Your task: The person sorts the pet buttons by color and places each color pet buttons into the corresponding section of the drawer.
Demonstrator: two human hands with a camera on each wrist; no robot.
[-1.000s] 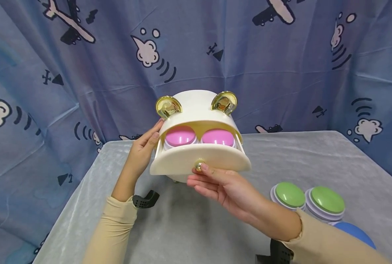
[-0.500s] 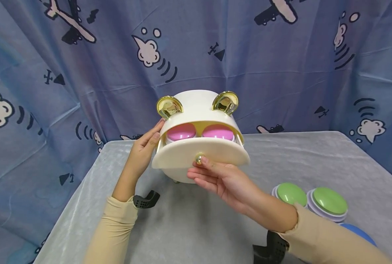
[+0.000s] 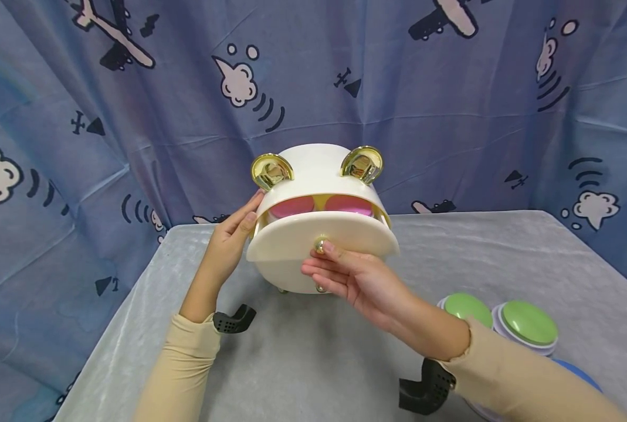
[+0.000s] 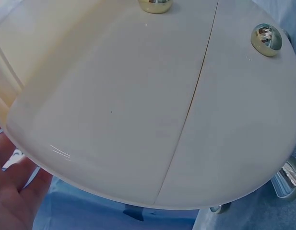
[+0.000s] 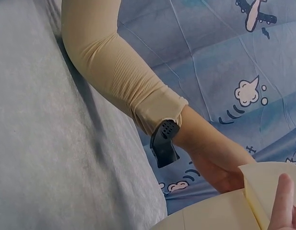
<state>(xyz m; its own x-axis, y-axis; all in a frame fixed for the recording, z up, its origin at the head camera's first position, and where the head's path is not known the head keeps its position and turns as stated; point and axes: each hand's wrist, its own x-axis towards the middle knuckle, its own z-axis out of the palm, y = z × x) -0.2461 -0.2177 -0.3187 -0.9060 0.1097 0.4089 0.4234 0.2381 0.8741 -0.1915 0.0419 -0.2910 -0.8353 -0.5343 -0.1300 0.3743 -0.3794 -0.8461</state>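
A white rounded drawer box (image 3: 315, 164) with two gold ears stands on the table, its front drawer (image 3: 287, 240) partly out. Behind the drawer front show two pink-topped round buttons (image 3: 292, 206), mostly hidden. My right hand (image 3: 361, 275) pinches the gold knob (image 3: 319, 245) of the drawer between thumb and index finger, the other fingers extended below it. Against the box's left side rests my left hand (image 3: 230, 237), fingers straight along the wall. In the left wrist view its fingers (image 4: 16, 191) are beside the white front. The right wrist view has one right-hand finger (image 5: 282, 201) upright.
Two green-topped round buttons (image 3: 528, 322) sit on the grey cloth-covered table (image 3: 292, 375) at the right. A blue button (image 3: 577, 372) is partly hidden behind the right sleeve. A blue patterned curtain (image 3: 313, 76) hangs behind the table. Each wrist wears a black bracket (image 3: 234, 319).
My right hand has moved away from me with the knob, and the drawer has slid further into the box, covering more of the pink buttons. The left hand stays in place.
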